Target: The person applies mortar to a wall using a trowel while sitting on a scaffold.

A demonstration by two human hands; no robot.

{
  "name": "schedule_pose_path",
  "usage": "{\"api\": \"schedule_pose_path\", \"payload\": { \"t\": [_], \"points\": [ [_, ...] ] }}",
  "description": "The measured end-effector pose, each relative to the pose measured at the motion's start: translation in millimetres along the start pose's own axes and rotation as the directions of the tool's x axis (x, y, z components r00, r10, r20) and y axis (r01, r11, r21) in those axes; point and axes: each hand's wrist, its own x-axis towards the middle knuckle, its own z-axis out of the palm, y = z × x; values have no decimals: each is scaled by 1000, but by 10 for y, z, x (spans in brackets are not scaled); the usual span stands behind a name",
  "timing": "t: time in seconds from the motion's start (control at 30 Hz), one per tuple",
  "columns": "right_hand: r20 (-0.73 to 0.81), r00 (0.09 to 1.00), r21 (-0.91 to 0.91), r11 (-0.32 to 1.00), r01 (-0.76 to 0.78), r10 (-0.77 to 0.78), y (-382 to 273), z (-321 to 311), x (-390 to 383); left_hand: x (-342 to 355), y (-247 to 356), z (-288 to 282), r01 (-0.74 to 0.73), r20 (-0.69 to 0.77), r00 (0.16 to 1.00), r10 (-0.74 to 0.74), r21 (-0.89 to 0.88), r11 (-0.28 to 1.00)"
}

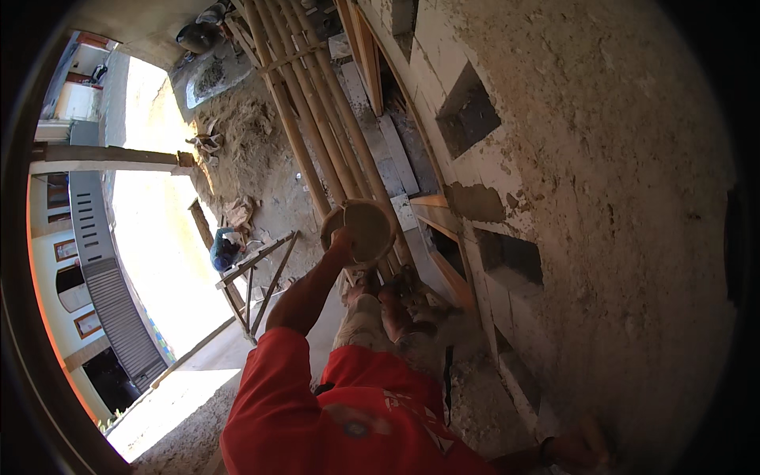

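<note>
My left hand [342, 242] is closed on a round bucket [374, 228], held out over the bamboo poles [321, 111]. The bucket's inside looks greyish-brown; its contents are hard to make out. At the lower right, in shadow, my right hand [571, 450] is close against a rough plastered wall [602, 198]. Its fingers seem wrapped round a pale brownish thing [594, 435], too dim to name. My bare feet [360, 286] are on the poles beneath the bucket.
Square openings [469, 109] break the wall on my right. Below lie a sand heap [249, 131] and a wooden trestle [265, 273]. Another person [226, 252] is down by the trestle. Wooden frames [366, 55] stand between the poles and wall. A sunlit street [150, 229] runs at left.
</note>
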Motion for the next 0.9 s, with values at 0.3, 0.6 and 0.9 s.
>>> {"api": "schedule_pose_path", "payload": {
  "t": [0.3, 0.6, 0.9],
  "points": [
    [211, 971, -54, 991, 125, -111, 250, -203, -42, 381, -104, 1007, 41, 97, 994, -46, 58, 997],
    [333, 919, -33, 971, 237, -213, 538, -392, 138, 957, -531, 1990, 308, 297, 666, -685, -945, -111],
    [411, 876, -68, 950, 305, -252, 300, -137, 38, 1002, -687, 1847, 431, 231, 552, -802, -902, 37]
  ]
}}
